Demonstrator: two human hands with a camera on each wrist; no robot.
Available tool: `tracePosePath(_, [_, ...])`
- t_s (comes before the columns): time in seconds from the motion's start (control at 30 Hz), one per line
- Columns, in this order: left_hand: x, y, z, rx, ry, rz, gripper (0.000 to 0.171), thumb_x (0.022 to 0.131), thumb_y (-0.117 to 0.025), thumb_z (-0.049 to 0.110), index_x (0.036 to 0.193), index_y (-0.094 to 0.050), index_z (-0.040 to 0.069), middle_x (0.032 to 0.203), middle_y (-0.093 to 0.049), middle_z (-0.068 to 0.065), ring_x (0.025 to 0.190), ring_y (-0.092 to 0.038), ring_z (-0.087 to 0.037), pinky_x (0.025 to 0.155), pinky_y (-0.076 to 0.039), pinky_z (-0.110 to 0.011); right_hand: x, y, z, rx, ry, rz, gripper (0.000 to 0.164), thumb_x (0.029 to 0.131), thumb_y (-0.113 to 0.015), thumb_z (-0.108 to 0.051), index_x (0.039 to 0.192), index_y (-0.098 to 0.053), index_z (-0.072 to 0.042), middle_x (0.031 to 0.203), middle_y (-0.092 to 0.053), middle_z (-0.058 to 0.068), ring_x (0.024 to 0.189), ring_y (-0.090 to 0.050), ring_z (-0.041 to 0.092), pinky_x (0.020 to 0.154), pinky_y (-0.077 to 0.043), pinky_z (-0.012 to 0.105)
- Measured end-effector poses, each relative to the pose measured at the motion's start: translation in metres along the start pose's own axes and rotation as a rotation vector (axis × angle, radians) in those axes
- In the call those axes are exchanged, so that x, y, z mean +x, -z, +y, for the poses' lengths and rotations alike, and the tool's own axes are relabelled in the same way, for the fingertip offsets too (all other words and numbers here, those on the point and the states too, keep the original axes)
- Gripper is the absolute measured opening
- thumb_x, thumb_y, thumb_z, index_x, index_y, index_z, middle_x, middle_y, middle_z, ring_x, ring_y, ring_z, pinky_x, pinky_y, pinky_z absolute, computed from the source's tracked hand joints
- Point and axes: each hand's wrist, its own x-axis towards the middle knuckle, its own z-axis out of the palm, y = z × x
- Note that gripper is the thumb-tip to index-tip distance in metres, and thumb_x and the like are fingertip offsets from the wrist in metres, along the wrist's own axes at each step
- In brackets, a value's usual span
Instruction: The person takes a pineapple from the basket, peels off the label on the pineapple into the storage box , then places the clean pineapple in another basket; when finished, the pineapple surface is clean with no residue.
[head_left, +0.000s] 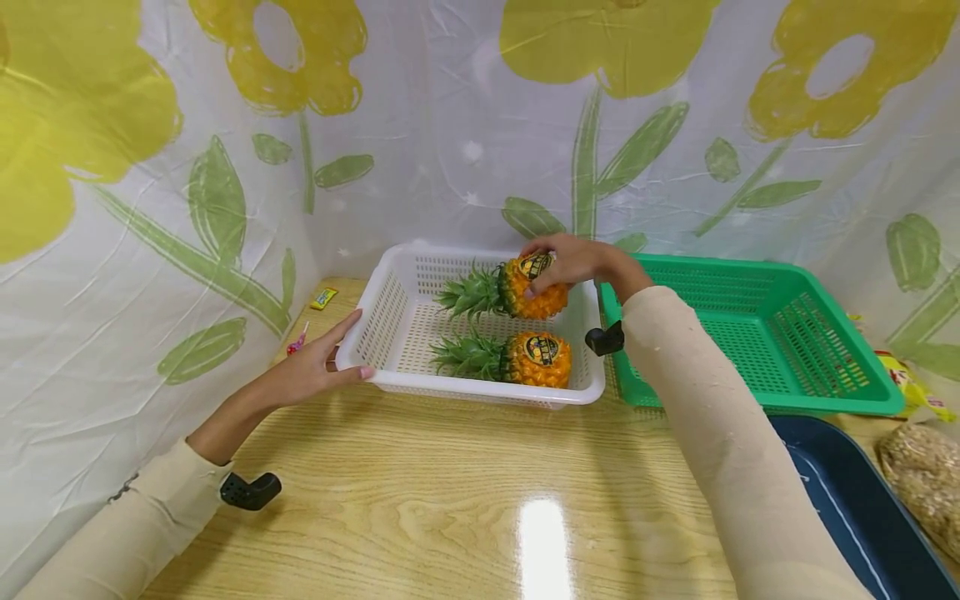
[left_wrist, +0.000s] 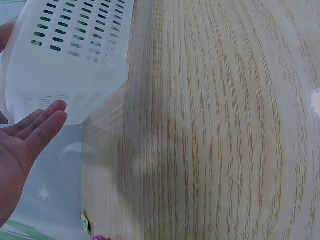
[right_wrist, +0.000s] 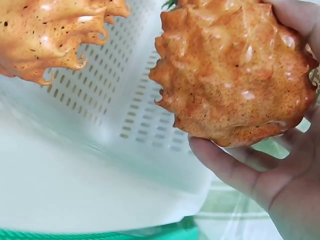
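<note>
Two small pineapples lie in the white basket (head_left: 480, 385), green crowns pointing left. My right hand (head_left: 572, 260) grips the rear pineapple (head_left: 551, 301) from above; the right wrist view shows a finger and the thumb around its orange body (right_wrist: 230, 75). In front of it, the other pineapple (head_left: 540, 360) rests on its side with a black round label facing up. At the basket's left front corner my left hand (head_left: 311, 367) holds the rim, thumb along the front edge. In the left wrist view its fingers (left_wrist: 45, 127) lie against the basket's perforated outer wall (left_wrist: 75, 65).
A green basket (head_left: 757, 400) stands right beside the white one. A dark blue tray (head_left: 847, 500) lies at front right, near a bag of brownish bits (head_left: 926, 475). Left of the white basket are a yellow packet (head_left: 324, 298) and a lollipop (head_left: 297, 340). A flowered curtain (head_left: 450, 125) hangs behind.
</note>
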Motion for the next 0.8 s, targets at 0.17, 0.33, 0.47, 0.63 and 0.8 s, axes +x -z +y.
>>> tracePosePath(0.17, [0.0, 0.0, -0.001, 0.01, -0.001, 0.008, 0.097, 0.097, -0.068, 0.023, 0.162, 0.003, 0.01, 0.154, -0.036, -0.03, 0.131, -0.053, -0.043, 0.098, -0.052, -0.038, -0.006, 0.004, 0.0, 0.031, 0.03, 0.013, 0.074, 0.082, -0.084, -0.034, 0.145, -0.046, -0.023, 0.152, -0.034, 0.009, 0.124, -0.052, 0.032, 0.089, -0.054, 0.046])
tracePosePath(0.33, [-0.001, 0.001, -0.001, 0.025, -0.008, 0.009, 0.096, 0.098, -0.067, 0.023, 0.162, 0.003, 0.009, 0.155, -0.034, -0.031, 0.131, -0.053, -0.044, 0.098, -0.052, -0.04, -0.013, 0.007, 0.0, 0.012, 0.067, 0.037, 0.072, 0.083, -0.082, -0.036, 0.144, -0.046, -0.021, 0.152, -0.035, 0.01, 0.126, -0.05, 0.033, 0.09, -0.054, 0.047])
tracePosePath(0.47, [0.0, 0.001, -0.001, 0.025, -0.018, 0.002, 0.096, 0.098, -0.067, 0.023, 0.161, 0.004, 0.009, 0.157, -0.03, -0.03, 0.132, -0.052, -0.044, 0.098, -0.052, -0.037, -0.022, 0.01, -0.002, -0.006, 0.096, 0.057, 0.072, 0.084, -0.081, -0.035, 0.145, -0.046, -0.019, 0.154, -0.035, 0.011, 0.136, -0.04, 0.034, 0.099, -0.047, 0.054])
tracePosePath(0.63, [0.002, 0.0, -0.002, 0.027, -0.025, 0.005, 0.096, 0.098, -0.067, 0.023, 0.161, 0.004, 0.008, 0.159, -0.029, -0.029, 0.131, -0.053, -0.041, 0.095, -0.052, -0.031, -0.032, 0.013, -0.006, -0.032, 0.136, 0.096, 0.072, 0.084, -0.081, -0.035, 0.145, -0.046, -0.017, 0.153, -0.036, 0.011, 0.142, -0.033, 0.033, 0.108, -0.038, 0.059])
tracePosePath(0.8, [0.002, 0.0, -0.005, 0.037, -0.021, 0.012, 0.096, 0.098, -0.067, 0.024, 0.161, 0.003, 0.008, 0.159, -0.03, -0.028, 0.13, -0.054, -0.04, 0.096, -0.052, -0.032, -0.04, 0.013, -0.009, -0.041, 0.185, 0.112, 0.07, 0.084, -0.081, -0.034, 0.143, -0.047, -0.017, 0.152, -0.039, 0.009, 0.142, -0.033, 0.03, 0.109, -0.036, 0.059])
